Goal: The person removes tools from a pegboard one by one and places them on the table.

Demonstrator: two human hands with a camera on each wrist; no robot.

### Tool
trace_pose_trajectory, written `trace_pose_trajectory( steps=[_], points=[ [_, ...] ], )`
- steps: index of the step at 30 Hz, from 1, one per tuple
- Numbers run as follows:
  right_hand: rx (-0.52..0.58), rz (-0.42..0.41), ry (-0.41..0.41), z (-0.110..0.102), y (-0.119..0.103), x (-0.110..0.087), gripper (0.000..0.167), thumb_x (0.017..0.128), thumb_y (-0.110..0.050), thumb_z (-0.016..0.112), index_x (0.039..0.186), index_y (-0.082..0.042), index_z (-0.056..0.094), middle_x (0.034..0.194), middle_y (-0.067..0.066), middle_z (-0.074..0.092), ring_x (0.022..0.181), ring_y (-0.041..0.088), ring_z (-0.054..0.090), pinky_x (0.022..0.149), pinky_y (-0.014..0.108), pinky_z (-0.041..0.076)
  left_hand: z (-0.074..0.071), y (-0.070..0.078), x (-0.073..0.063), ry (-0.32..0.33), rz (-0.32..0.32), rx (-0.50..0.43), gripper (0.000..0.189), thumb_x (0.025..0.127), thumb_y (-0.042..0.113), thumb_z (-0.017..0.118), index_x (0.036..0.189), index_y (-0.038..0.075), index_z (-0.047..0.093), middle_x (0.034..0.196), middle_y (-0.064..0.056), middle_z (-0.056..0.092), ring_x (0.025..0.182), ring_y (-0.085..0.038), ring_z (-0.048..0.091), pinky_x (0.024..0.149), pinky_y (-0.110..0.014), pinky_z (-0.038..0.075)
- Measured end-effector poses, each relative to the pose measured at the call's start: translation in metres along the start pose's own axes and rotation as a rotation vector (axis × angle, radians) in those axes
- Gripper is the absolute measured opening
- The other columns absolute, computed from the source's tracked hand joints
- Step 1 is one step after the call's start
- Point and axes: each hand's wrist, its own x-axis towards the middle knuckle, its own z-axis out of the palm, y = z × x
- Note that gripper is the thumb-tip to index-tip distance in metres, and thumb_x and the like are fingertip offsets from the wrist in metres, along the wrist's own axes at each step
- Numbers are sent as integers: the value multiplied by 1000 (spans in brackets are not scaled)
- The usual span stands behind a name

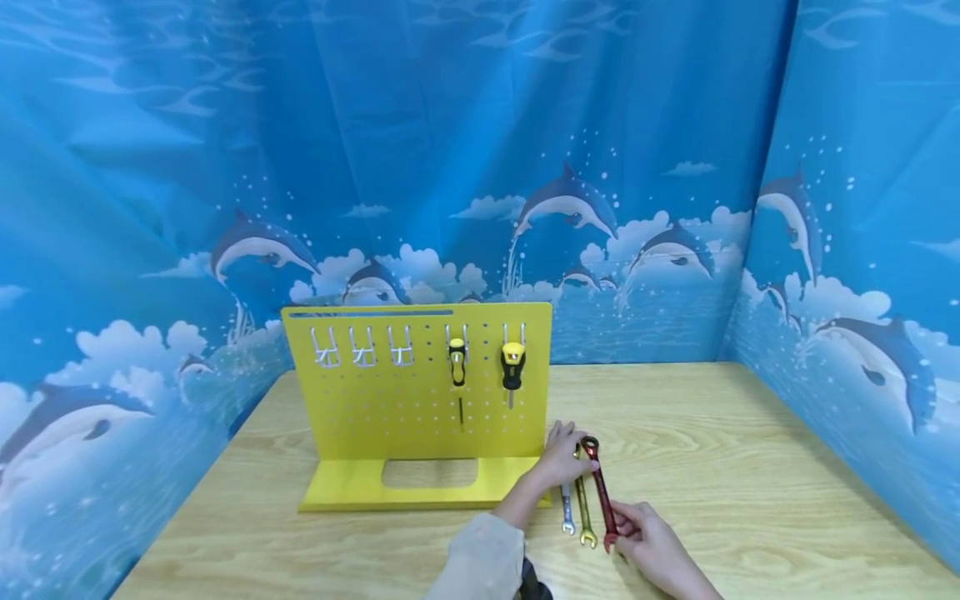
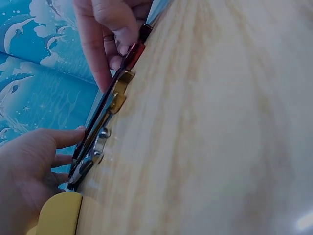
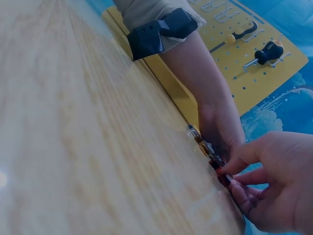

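Three combination wrenches lie side by side on the table: a silver one (image 1: 567,510), a gold one (image 1: 584,508) and a red one (image 1: 602,492). Their open ends face me. My right hand (image 1: 656,546) pinches the red wrench near its open end, thumb and fingers seen closely in the right wrist view (image 3: 279,181). Over the far ends of the wrenches lies my left hand (image 1: 561,457), fingers stretched forward and thumb reaching to the red wrench's ring end. It hides the silver wrench's far end. In the left wrist view, its thumb (image 2: 61,137) extends against the row of wrenches.
A yellow pegboard stand (image 1: 360,492) stands just left of the wrenches, its base close to my left forearm. Two screwdrivers, one slim (image 1: 457,362) and one stubby (image 1: 513,367), hang on its hooks. Several wire hooks (image 1: 363,348) at the left hold nothing. A dolphin-print curtain (image 1: 450,167) surrounds the table.
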Motion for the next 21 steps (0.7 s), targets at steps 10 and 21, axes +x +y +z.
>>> trace_pose_trajectory(
  steps=[10,21],
  points=[
    [-115,-74,201,-3,-7,-1,32,74,11,60,105,7,63,85,2,54,72,7,54,67,25,50,-9,8,-5,22,36,-41,52,85,25,66,130,6,50,140,-15,35,134,-31,16,107,-47,18],
    [-34,-107,218,-16,-38,7,28,81,5,61,108,-1,63,93,5,57,79,9,54,68,23,50,-40,18,-25,29,195,-125,42,89,21,61,127,7,52,129,-4,49,122,-19,40,101,-32,33]
  ],
)
